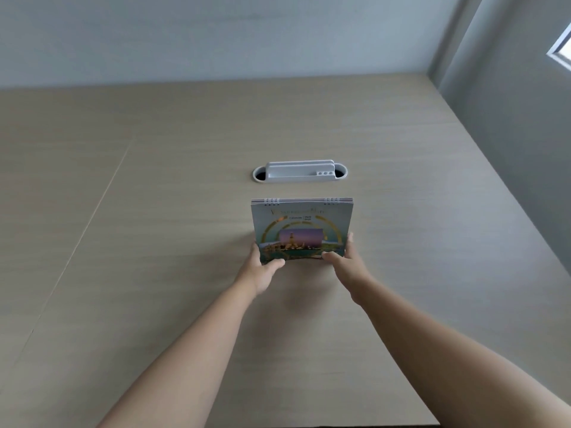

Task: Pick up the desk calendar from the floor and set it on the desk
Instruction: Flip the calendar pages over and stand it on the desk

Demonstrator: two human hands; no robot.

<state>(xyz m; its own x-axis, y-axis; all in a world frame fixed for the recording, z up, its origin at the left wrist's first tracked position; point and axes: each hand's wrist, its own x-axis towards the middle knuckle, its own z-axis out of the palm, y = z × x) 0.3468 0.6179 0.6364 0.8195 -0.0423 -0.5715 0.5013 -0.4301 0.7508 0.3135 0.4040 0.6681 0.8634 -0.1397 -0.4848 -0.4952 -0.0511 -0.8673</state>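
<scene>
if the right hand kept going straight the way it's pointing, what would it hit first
It already grips the desk calendar, so the right hand would push that. Beyond it lies the white cable-port tray, probably the next thing met, though depth is hard to judge.

Grey cable grommet (pixel 300 175) with raised lid, pale wall (pixel 216 35), window corner (pixel 562 47)

At the frame's centre, the desk calendar (pixel 301 230) cover carries a blurred gold title, unreadable; beneath it small dark print seems to read "Calendar" beside two unclear year numbers.
</scene>
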